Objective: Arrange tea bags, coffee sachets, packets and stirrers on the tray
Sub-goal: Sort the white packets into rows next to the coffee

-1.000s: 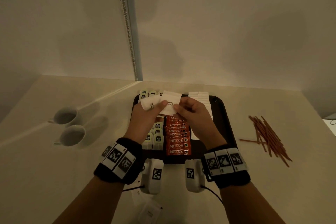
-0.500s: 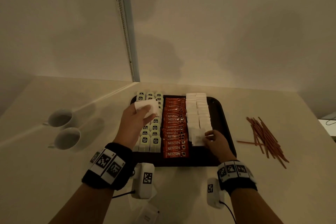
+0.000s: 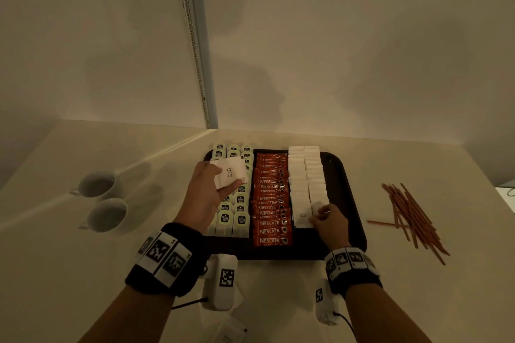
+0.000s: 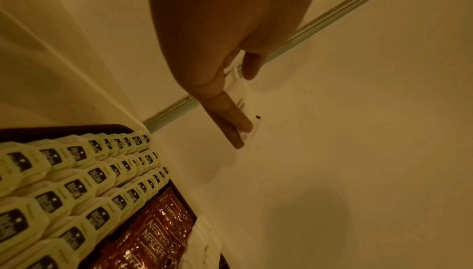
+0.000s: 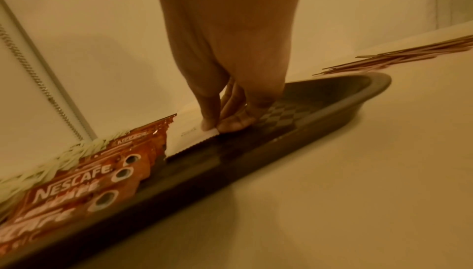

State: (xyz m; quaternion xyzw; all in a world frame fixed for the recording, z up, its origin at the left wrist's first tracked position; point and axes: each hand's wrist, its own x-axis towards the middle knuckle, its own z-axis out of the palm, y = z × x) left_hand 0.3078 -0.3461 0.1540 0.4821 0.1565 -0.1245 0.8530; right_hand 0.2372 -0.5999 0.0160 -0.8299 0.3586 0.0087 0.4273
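Tray: a dark, rounded-rectangular plastic tray with a raised rim and a checkered floor lies on the pale, smooth tabletop. We see three groups laid on it in overlapping rows: pale green tea bags at left, glossy orange-red coffee sachets in the middle, flat white paper sugar packets with serrated edges at right.

Our left hand hovers above the tea bags; its grip is closed on a small stack of white sugar packets, thumb on top and fingers beneath. Our right hand rests low on the tray; thumb and forefinger pinch the corner of the nearest packet in the white row.

Thin brown stirrers lie in a loose pile on the tabletop, right of the tray. Two white cups stand to the left, well apart from it.
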